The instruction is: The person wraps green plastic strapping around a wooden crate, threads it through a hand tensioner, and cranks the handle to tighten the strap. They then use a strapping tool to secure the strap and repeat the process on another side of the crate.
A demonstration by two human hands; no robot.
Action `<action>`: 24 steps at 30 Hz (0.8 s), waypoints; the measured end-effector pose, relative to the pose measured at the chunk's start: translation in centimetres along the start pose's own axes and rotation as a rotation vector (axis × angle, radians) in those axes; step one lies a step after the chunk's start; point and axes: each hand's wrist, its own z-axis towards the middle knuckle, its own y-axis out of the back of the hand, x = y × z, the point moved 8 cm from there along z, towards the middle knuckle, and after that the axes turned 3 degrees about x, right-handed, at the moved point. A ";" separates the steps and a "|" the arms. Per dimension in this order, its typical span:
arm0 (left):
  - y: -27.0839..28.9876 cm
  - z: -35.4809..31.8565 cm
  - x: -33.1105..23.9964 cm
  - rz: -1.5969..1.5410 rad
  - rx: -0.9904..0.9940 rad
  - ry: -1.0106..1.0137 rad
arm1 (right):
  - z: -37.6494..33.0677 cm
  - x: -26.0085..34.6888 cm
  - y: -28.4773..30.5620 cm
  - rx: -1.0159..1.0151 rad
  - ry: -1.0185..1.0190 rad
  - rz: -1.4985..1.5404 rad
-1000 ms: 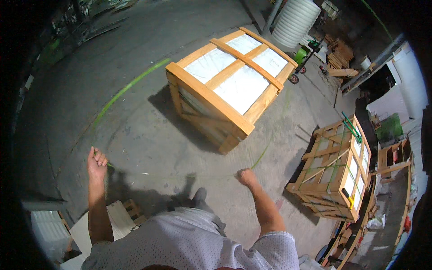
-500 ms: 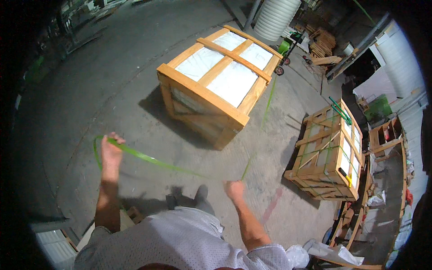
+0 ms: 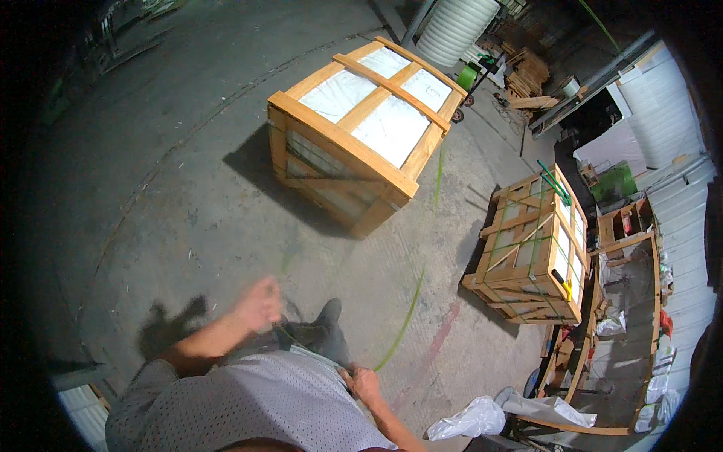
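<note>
My left hand (image 3: 260, 303) is in front of my body at the left, smeared by motion, with its fingers curled closed. A thin piece of green strap seems to hang from it, and a faint green blur shows just beyond. Close to my waist, my right hand (image 3: 367, 384) is closed round the green packing strap (image 3: 407, 322). From there the strap curves away over the floor, along the right side of a wooden crate (image 3: 343, 192) with white-wrapped contents. Its far stretch leads toward a green strap reel (image 3: 467, 77) on a small wheeled cart.
A second wooden crate (image 3: 527, 248), bound with green straps, stands at the right with a green-handled tool (image 3: 556, 183) on top. Beyond it is a wooden frame (image 3: 649, 301) with scraps. White plastic wrapping (image 3: 471, 419) lies at the lower right. A white ribbed roll (image 3: 457, 32) stands at the back.
My left hand has come in from the far left toward my body and lower. My right hand has drawn back to my waist, and the strap beyond it hangs in a longer curve.
</note>
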 end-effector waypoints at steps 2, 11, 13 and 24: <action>3.3 -3.2 -5.7 0.066 0.045 -0.166 | 0.8 -1.5 -0.8 0.071 0.005 -0.098; 28.7 -38.9 -27.4 -0.157 -0.430 -1.164 | 18.3 -11.1 4.2 0.078 0.208 -0.524; 34.6 -47.4 -25.5 -0.234 -0.715 -1.317 | 23.1 -12.3 8.1 0.116 0.199 -0.645; 44.4 -55.9 -10.0 -0.427 -0.989 -1.457 | 32.6 -17.4 19.4 -0.055 0.181 -0.672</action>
